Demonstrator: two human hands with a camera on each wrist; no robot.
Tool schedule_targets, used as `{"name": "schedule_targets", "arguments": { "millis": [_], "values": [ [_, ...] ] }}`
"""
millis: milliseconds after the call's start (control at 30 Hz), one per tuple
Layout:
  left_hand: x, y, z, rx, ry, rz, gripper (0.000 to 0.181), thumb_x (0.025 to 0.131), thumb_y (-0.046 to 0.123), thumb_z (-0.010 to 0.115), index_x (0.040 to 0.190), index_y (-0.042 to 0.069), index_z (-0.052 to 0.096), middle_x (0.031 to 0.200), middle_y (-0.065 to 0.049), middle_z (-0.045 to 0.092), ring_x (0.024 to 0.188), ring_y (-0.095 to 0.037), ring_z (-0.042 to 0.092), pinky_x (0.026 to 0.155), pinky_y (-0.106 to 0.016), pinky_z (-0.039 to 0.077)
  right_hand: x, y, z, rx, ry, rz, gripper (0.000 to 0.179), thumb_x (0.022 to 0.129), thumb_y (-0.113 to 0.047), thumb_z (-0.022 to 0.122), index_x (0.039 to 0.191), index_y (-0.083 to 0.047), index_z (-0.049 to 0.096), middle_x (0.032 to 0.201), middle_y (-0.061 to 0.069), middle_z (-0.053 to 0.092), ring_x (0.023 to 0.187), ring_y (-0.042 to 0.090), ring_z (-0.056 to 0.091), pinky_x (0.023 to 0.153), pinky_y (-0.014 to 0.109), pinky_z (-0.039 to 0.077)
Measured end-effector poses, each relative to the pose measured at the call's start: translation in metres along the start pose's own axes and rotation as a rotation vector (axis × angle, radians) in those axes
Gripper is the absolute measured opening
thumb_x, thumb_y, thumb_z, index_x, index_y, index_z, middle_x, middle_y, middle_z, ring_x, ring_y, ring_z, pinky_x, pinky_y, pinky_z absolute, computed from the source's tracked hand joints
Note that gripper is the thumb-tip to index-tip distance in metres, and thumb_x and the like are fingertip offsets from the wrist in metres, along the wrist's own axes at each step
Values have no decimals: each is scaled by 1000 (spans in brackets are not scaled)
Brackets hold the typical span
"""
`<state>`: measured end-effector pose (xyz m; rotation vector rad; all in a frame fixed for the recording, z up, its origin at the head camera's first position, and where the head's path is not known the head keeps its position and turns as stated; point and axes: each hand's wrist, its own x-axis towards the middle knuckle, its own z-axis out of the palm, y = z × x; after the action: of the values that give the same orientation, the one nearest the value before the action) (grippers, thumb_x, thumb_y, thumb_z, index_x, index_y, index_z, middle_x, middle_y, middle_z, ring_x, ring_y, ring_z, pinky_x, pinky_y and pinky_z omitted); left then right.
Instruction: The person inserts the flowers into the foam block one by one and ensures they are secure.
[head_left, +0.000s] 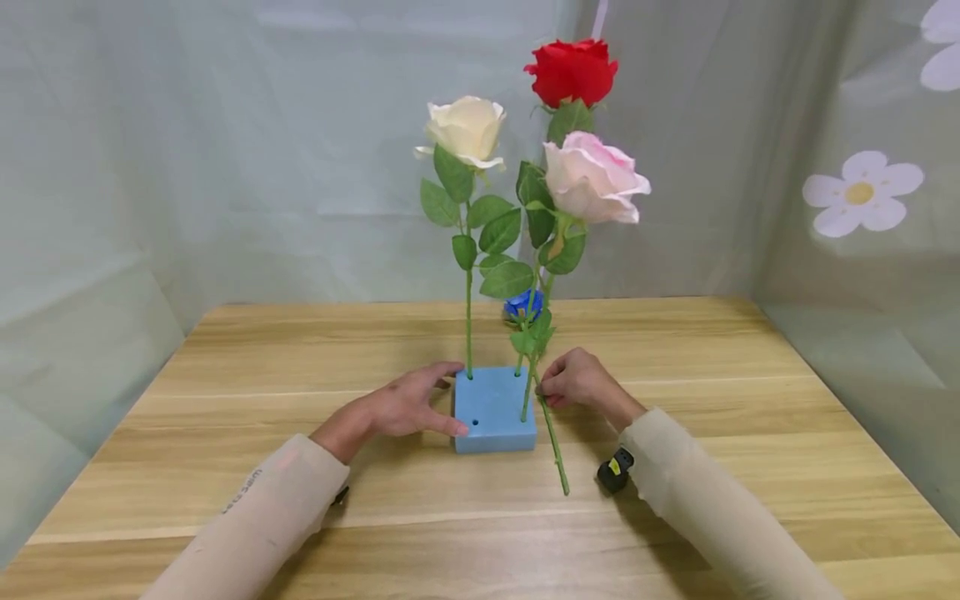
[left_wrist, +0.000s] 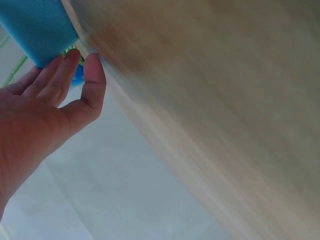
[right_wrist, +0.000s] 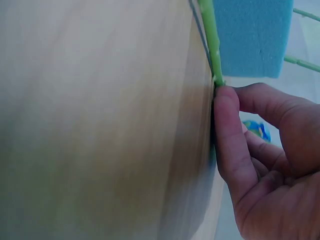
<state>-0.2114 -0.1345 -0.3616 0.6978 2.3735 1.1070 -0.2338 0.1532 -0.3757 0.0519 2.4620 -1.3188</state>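
Note:
A light-blue foam block (head_left: 491, 396) sits on the table, with a hole visible at its front left. My left hand (head_left: 408, 406) holds its left side, thumb at the front corner and fingers at the back; the left wrist view shows these fingers (left_wrist: 57, 82) against the block. A white rose (head_left: 467, 132), a red rose (head_left: 573, 73) and a pink rose (head_left: 595, 179) stand upright in the block. Just right of it, my right hand (head_left: 581, 381) pinches the green stem (head_left: 556, 446) of a blue rose (head_left: 522, 306), whose head points away from me, partly hidden behind other stems.
Everything stands on a wood-grain table (head_left: 675, 350). Grey-green cloth (head_left: 337, 167) hangs behind it, and a flower-printed cloth (head_left: 862, 275) closes the right side. A small black device (head_left: 615, 471) with a yellow mark is at my right wrist.

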Motion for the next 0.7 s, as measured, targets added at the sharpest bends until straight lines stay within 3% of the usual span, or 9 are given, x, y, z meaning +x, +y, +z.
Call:
{"name": "schedule_targets", "arguments": {
  "millis": [467,700],
  "values": [
    [1,-1,0,-1,-2,-4,98,81,33,85,154,-1,29,153,-17,39,135,-38,41,108,-52,39,-7,7,-17,-69,-14,32,12,84,-5,80,86,4,71,74,10,70,62,14,67,64,28,59],
    [1,-1,0,18,6,-7,97,81,33,85,154,0,30,151,-17,41,134,-38,43,107,-53,39,-4,10,-18,-34,-6,70,9,84,-1,77,86,5,71,70,10,69,58,13,67,61,29,59]
  ]
}}
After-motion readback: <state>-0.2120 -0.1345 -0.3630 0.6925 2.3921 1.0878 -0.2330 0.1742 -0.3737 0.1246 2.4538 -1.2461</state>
